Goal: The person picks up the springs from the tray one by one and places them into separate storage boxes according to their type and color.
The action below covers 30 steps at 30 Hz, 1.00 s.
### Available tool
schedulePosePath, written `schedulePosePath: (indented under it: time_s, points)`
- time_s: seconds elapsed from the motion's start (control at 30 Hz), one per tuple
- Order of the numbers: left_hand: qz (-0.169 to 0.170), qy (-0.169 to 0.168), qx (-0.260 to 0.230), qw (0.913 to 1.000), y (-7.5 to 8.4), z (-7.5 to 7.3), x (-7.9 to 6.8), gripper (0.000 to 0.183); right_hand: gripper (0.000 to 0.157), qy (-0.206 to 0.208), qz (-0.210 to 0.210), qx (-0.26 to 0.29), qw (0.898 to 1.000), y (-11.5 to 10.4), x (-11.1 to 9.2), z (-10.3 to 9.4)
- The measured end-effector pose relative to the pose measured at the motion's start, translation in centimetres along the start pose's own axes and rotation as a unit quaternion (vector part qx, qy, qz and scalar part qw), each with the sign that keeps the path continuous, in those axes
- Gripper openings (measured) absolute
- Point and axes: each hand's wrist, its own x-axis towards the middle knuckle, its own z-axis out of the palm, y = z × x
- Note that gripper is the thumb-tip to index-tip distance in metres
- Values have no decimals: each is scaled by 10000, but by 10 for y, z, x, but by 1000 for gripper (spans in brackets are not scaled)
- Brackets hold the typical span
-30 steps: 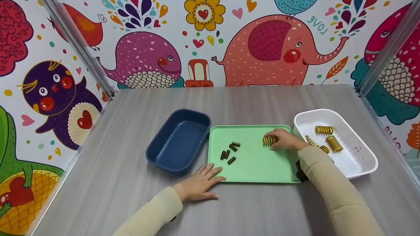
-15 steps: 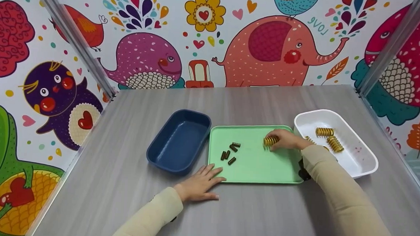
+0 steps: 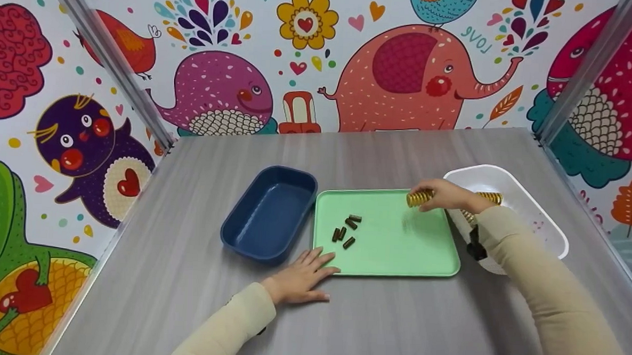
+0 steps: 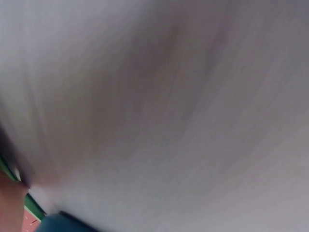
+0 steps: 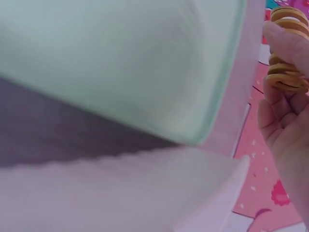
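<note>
My right hand (image 3: pixel 450 196) pinches a gold coil spring (image 3: pixel 418 198) between thumb and fingers, above the far right corner of the green tray (image 3: pixel 398 256). In the right wrist view the same spring (image 5: pixel 285 79) shows its wide flat coils, with the thumb (image 5: pixel 292 48) across them. My left hand (image 3: pixel 302 279) lies flat with fingers spread, its fingertips on the tray's near left corner. Several small dark ribbed cylinders (image 3: pixel 349 243) lie on the left half of the tray.
A deep blue bin (image 3: pixel 228 224) stands left of the tray. To the right is a white bin (image 3: pixel 551 222) with gold springs (image 3: pixel 489 197) in it, partly hidden by my right arm. A patterned wall (image 3: pixel 310 54) closes off the back of the grey table (image 3: pixel 384 330).
My right hand has lifted the gold spring off the tray and carried it up and to the right, toward the white bin. The left hand has stayed in place.
</note>
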Motion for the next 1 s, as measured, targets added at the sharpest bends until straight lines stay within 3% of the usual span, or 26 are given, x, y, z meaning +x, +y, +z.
schedulePosePath:
  time_s: [0.43,0.7,0.83,1.0]
  points:
    - [48,31,-76,10000,-2,3,0,60,37,302,724,295,9965,9,-38,-38]
    - [48,42,-66,10000,-1,3,1,60,42,417,896,-71,9951,17,-59,-53]
    - [49,27,13,10000,0,3,1,60,40,334,882,17,9955,22,-70,-60]
    - [66,51,-46,10000,0,2,0,61,42,49,1159,60,9932,29,-83,-65]
